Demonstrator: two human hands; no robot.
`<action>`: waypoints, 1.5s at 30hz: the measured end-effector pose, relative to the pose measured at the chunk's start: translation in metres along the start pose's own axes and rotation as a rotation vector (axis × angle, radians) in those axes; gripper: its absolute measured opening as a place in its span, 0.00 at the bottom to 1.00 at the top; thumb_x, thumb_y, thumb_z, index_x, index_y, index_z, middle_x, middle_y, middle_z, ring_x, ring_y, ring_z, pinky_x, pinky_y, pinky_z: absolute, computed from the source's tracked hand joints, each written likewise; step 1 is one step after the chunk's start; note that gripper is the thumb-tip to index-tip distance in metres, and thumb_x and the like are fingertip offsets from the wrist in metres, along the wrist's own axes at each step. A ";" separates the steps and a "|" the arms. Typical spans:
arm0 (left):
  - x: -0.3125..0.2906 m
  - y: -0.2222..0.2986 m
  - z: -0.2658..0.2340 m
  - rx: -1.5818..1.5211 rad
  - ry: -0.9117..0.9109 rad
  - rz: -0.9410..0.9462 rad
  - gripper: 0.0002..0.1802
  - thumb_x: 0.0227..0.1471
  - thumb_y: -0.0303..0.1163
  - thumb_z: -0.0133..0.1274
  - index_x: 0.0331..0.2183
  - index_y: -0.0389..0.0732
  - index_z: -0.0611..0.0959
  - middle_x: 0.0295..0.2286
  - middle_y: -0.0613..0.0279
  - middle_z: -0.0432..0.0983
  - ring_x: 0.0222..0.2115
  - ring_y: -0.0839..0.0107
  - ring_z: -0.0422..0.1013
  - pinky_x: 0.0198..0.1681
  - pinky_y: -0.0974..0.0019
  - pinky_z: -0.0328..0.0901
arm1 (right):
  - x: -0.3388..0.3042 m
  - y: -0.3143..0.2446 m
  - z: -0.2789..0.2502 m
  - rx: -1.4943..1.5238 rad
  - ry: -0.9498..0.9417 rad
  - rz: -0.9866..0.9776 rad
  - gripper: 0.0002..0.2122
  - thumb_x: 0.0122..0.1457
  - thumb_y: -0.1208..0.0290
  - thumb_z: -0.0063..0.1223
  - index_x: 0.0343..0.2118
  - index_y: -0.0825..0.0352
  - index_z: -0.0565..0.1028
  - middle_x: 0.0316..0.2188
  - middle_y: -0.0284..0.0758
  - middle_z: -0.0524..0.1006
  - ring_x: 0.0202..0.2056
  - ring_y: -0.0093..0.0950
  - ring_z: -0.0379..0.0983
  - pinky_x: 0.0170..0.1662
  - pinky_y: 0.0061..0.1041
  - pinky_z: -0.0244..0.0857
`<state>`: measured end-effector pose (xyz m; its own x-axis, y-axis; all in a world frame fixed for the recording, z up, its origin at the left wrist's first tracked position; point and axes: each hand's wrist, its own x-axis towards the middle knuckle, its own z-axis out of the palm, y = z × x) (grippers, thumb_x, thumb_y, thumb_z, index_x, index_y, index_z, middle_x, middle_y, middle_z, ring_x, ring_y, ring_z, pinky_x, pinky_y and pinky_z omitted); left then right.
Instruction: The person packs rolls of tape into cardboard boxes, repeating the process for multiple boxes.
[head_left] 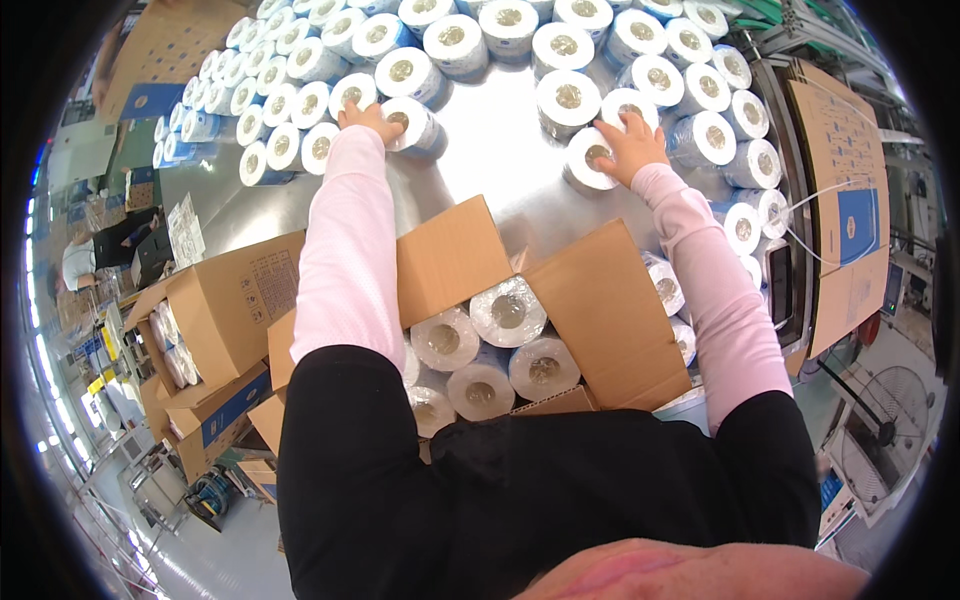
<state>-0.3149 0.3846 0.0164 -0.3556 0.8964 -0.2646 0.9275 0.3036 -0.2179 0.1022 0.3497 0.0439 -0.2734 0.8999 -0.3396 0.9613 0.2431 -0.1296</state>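
My left hand (370,122) reaches to the far side of a metal table, fingers spread over the rolls. It touches a wrapped paper roll (353,92) and is beside another wrapped roll (425,138). Fingers apart, my right hand (634,148) rests over a roll (582,160) at the near edge of the right group, its upper fingers at the roll behind (630,103). Both hands are open. Between my forearms stands an open cardboard box (455,255) with several upright wrapped rolls (480,388) inside; its flaps are folded out.
Many wrapped rolls (507,22) stand across the far part of the metal table (480,130). At the left are another open box holding rolls (235,300) and a box below it. A cardboard sheet (838,205) leans at the right, near a floor fan (885,430). Another person (100,255) is far left.
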 end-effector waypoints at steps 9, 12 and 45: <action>-0.079 -0.001 -0.019 -0.234 -0.112 0.251 0.27 0.36 0.48 0.58 0.40 0.46 0.81 0.36 0.49 0.77 0.39 0.54 0.72 0.46 0.60 0.66 | 0.004 -0.023 -0.019 0.028 -0.141 0.293 0.27 0.47 0.45 0.54 0.51 0.45 0.71 0.53 0.36 0.68 0.58 0.33 0.59 0.58 0.43 0.48; -0.110 -0.026 -0.035 -0.967 -0.203 0.036 0.21 0.36 0.41 0.60 0.36 0.41 0.81 0.27 0.59 0.77 0.27 0.69 0.73 0.35 0.68 0.67 | -0.019 -0.026 -0.003 0.051 -0.166 0.313 0.26 0.46 0.44 0.54 0.50 0.46 0.73 0.52 0.34 0.69 0.56 0.31 0.61 0.58 0.45 0.47; -0.128 -0.198 -0.032 -0.757 0.198 0.078 0.25 0.44 0.42 0.59 0.44 0.40 0.78 0.43 0.45 0.74 0.44 0.60 0.71 0.44 0.63 0.66 | -0.061 -0.099 -0.094 0.443 0.386 -0.330 0.14 0.50 0.72 0.52 0.42 0.62 0.76 0.41 0.41 0.74 0.46 0.40 0.69 0.51 0.35 0.63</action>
<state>-0.4490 0.2199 0.1233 -0.3247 0.9436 -0.0652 0.8006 0.3109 0.5122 0.0272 0.3053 0.1651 -0.4396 0.8888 0.1295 0.7023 0.4300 -0.5674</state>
